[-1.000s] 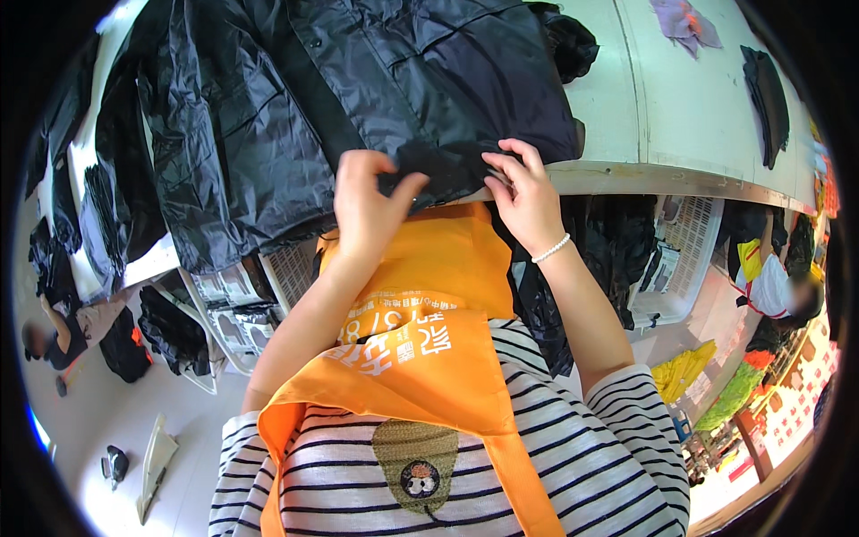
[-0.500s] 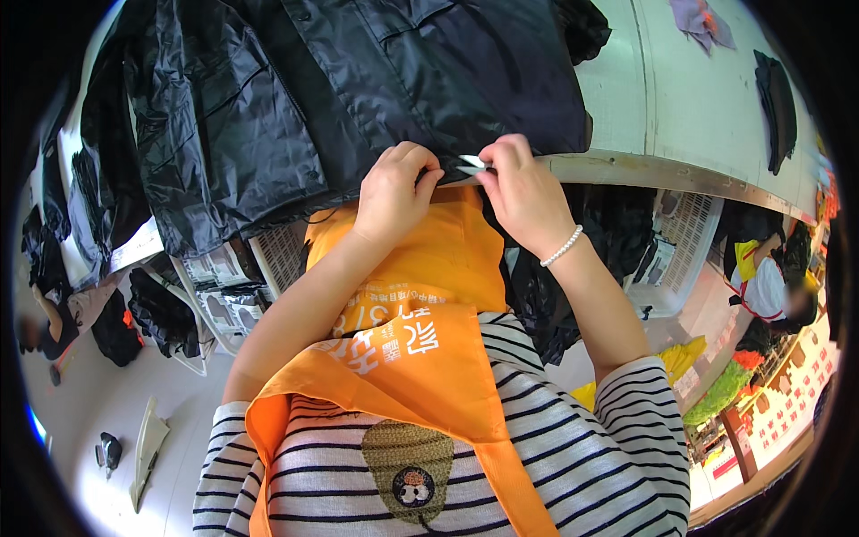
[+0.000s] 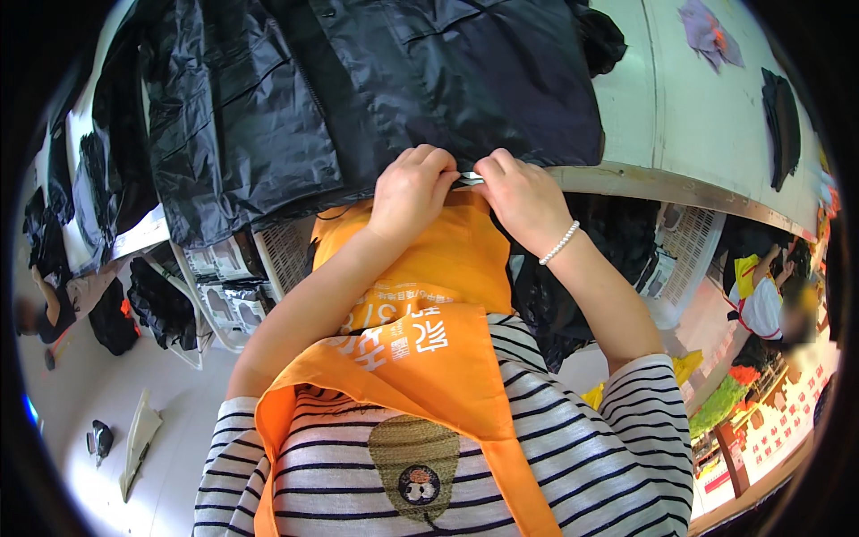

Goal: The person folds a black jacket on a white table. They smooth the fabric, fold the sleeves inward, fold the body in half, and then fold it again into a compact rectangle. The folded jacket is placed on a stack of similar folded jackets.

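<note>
A shiny black jacket (image 3: 358, 98) lies spread over the table, its lower edge at the table's near edge. My left hand (image 3: 413, 190) is closed, pinching the jacket's hem between thumb and fingers. My right hand (image 3: 519, 192), with a white bead bracelet (image 3: 561, 243) on its wrist, is closed round small thread snips (image 3: 470, 179). Their silver blades point left, at the hem beside my left fingertips. The rest of the snips is hidden in my palm. Any thread there is too small to make out.
On the pale table (image 3: 702, 116), a dark folded cloth (image 3: 781, 125) and a grey-purple piece (image 3: 711, 34) lie at the right. White plastic baskets (image 3: 693, 255) stand below. Dark garments hang at the left. Another person (image 3: 761, 300) is at the far right, another at the far left.
My right hand has moved left and closer to my left hand, bringing the snips' blades to the hem. The blades stood apart before and now look closer together.
</note>
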A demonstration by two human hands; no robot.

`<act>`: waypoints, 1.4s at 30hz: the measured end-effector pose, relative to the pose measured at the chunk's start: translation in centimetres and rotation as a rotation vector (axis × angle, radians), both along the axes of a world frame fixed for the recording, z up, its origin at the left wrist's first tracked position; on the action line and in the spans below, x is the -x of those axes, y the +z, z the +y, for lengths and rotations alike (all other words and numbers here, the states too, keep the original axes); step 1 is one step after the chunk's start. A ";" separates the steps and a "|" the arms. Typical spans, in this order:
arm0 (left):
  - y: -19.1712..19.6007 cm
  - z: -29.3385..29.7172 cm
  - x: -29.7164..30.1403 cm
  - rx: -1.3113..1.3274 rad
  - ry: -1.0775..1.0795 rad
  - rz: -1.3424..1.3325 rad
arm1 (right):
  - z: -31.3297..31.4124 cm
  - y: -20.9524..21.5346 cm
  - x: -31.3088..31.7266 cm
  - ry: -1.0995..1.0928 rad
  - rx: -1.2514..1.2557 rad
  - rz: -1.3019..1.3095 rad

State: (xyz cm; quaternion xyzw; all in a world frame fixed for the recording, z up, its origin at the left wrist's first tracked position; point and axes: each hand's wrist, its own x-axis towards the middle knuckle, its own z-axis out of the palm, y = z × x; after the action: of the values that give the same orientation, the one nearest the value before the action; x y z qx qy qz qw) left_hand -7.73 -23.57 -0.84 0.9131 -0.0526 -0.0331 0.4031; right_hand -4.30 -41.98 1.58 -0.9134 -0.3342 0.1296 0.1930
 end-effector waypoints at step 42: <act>0.6 3.5 -7.6 0.217 0.325 0.100 | -11.1 -3.3 -15.7 -1.319 -1.131 0.339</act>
State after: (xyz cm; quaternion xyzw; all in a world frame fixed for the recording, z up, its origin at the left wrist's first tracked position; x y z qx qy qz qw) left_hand -0.09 -20.06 -0.29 0.8579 0.1125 -0.0069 0.5013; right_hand 11.45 -53.09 -1.73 -0.6563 0.2798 -0.0591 0.6982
